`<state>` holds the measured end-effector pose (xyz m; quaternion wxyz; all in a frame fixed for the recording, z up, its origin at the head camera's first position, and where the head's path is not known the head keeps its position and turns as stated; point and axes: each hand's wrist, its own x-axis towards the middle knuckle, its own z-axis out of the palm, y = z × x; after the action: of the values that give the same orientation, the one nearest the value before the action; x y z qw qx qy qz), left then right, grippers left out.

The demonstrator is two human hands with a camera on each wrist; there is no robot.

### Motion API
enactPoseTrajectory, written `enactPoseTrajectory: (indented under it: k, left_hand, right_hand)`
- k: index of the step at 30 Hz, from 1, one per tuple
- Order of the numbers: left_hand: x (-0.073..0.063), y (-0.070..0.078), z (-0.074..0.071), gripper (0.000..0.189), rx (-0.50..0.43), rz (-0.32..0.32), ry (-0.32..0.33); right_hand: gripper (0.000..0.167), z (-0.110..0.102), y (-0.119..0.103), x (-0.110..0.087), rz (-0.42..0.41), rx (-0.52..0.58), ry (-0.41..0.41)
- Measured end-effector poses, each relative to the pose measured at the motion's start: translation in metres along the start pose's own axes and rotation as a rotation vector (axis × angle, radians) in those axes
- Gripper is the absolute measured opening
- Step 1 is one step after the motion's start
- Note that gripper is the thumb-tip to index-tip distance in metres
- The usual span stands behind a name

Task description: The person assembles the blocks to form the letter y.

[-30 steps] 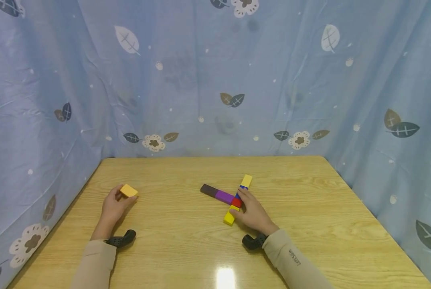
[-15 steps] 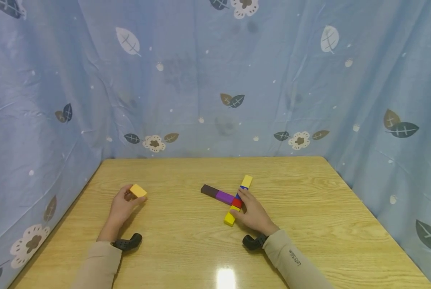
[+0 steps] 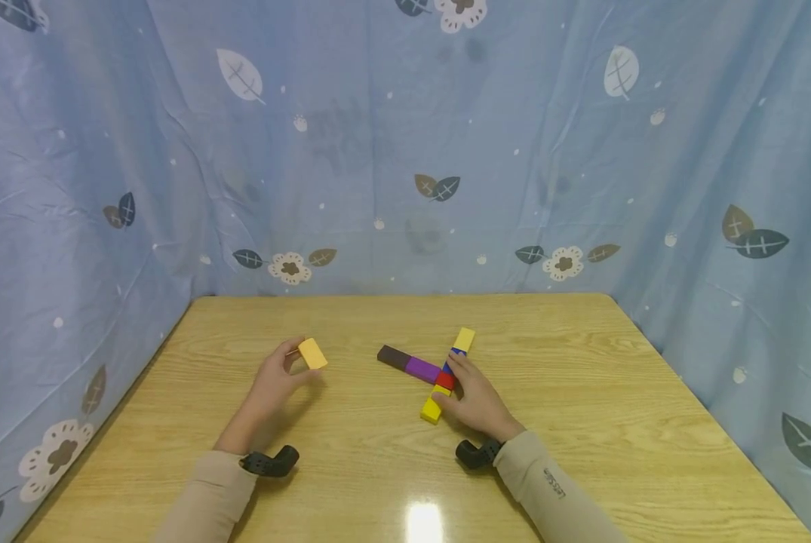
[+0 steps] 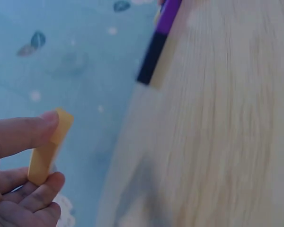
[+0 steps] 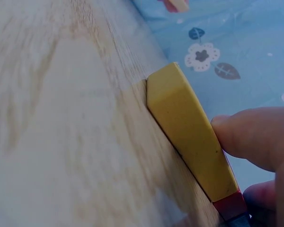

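My left hand (image 3: 276,388) pinches an orange-yellow block (image 3: 312,353) between thumb and fingers, raised over the left-middle of the table; the left wrist view shows the thumb at the upper end. On the table, several blocks form a T: a red block (image 3: 445,381) at the junction, purple (image 3: 422,369) and dark brown (image 3: 394,357) blocks running left. A near yellow block (image 3: 431,411), a blue block (image 3: 446,369) and a far yellow block (image 3: 465,338) make the crossing row. My right hand (image 3: 478,406) rests on this row, thumb touching the near yellow block, fingertips at the partly hidden blue one.
The wooden table (image 3: 351,467) reaches back to a blue patterned curtain (image 3: 391,151), which also hangs along both sides. Each wrist wears a black camera mount, the left mount (image 3: 272,461) and the right mount (image 3: 476,455). Light glares on the front of the tabletop.
My left hand has moved right with the orange-yellow block, nearer the T of blocks, and the block has turned to a steeper angle. My right hand and the other blocks stay in place.
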<state>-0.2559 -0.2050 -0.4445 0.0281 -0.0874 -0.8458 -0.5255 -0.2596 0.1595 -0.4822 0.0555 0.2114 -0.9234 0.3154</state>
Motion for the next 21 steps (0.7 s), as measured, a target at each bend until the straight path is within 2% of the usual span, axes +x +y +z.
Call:
enactPoseTrajectory:
  k: [6, 10, 21]
  left_hand:
    - [-0.003, 0.022, 0.013, 0.078, -0.033, 0.002, -0.030]
    - [-0.005, 0.034, 0.019, 0.076, -0.034, 0.038, -0.047]
    - [-0.008, 0.038, 0.039, 0.078, -0.046, 0.107, -0.139]
  right_hand:
    - [0.077, -0.001, -0.001, 0.001, -0.002, -0.014, -0.007]
    - [0.077, -0.002, -0.001, 0.001, -0.001, -0.009, -0.005]
    - [0.077, -0.002, 0.000, 0.001, 0.005, -0.011, -0.016]
